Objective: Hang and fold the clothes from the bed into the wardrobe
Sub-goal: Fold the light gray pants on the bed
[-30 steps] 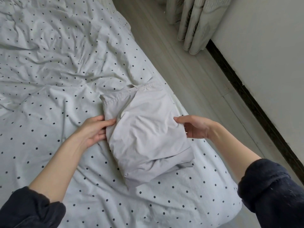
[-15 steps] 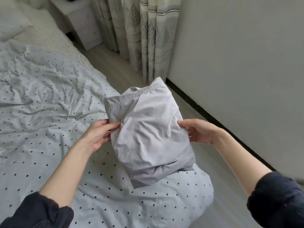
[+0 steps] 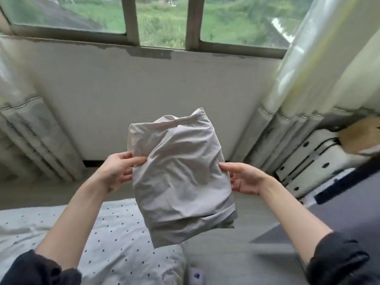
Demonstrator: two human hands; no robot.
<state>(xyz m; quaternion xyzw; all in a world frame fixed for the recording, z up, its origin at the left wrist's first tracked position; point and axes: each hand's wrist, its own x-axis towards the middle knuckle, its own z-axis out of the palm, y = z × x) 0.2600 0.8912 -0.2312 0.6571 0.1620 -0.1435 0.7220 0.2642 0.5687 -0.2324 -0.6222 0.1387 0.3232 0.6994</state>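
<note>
Head view — two hands, left hand (image 3: pixel 118 171) and right hand (image 3: pixel 244 178), hold one folded garment (image 3: pixel 181 177).

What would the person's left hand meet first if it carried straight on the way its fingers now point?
The left hand points rightward into the folded light grey garment, whose edge it already grips, so it would meet that cloth at once. The right hand lies beyond on the far side; depth is hard to judge.

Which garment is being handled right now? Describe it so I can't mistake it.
Below the window, in front of the white wall, the left hand and right hand grip a folded garment by its sides. It is plain pale grey and held above the dotted bedsheet.
</note>
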